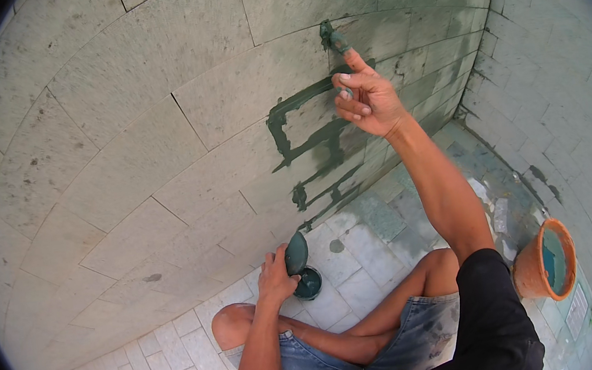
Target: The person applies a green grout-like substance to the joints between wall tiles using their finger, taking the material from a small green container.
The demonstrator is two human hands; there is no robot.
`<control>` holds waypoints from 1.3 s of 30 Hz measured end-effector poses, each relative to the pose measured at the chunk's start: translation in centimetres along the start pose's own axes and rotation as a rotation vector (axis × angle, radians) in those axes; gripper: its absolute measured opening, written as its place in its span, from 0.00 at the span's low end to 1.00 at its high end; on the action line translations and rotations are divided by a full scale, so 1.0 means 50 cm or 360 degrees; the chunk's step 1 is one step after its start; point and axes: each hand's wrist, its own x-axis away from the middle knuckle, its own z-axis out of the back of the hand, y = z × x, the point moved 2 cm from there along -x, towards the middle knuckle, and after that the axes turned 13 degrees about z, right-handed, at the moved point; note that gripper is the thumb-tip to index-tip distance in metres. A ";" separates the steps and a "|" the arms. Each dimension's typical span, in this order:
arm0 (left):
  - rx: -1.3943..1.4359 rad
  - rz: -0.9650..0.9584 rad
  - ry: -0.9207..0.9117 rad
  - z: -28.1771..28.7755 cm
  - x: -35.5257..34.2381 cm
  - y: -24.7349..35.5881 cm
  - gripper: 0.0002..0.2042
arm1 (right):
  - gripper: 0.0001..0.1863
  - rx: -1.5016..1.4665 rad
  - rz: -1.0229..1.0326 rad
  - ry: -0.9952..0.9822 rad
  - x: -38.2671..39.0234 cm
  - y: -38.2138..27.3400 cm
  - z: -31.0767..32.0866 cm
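Note:
My right hand [367, 102] is raised to the stone-tiled wall [201, 71], its index finger extended and coated with dark green paste at a tile joint, the other fingers loosely curled. Dark green paste [300, 99] lines several joints below it and spreads in smears. Low on the left, my left hand [278, 276] grips a green-coated oval piece [295, 251], perhaps a spreader, just above a small round container [309, 283] of dark green paste on the floor.
An orange bucket [524, 268] holding teal liquid stands at my right. A second tiled wall [549, 80] meets the first at a corner. My crossed legs [358, 332] rest on the pale tiled floor [182, 343], with pale scraps [498, 208] near the corner.

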 end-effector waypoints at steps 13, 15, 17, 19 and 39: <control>0.0027 0.0044 0.0003 0.015 0.013 0.021 0.43 | 0.52 0.1954 0.0137 -0.0122 0.016 0.026 -0.016; 0.0023 0.0045 0.0001 0.014 0.016 0.023 0.43 | 0.51 0.2306 0.0050 -0.0139 0.023 0.016 -0.022; 0.0030 0.0033 0.0001 0.012 0.015 0.025 0.43 | 0.50 0.2602 0.0014 -0.0171 0.031 0.001 -0.023; 0.0006 0.0021 0.0023 0.009 0.012 0.014 0.44 | 0.47 0.2860 -0.0024 -0.0267 0.040 -0.008 -0.025; 0.0012 -0.0002 0.0042 0.007 0.011 0.007 0.44 | 0.47 0.3620 0.0536 -0.0259 0.036 -0.040 -0.062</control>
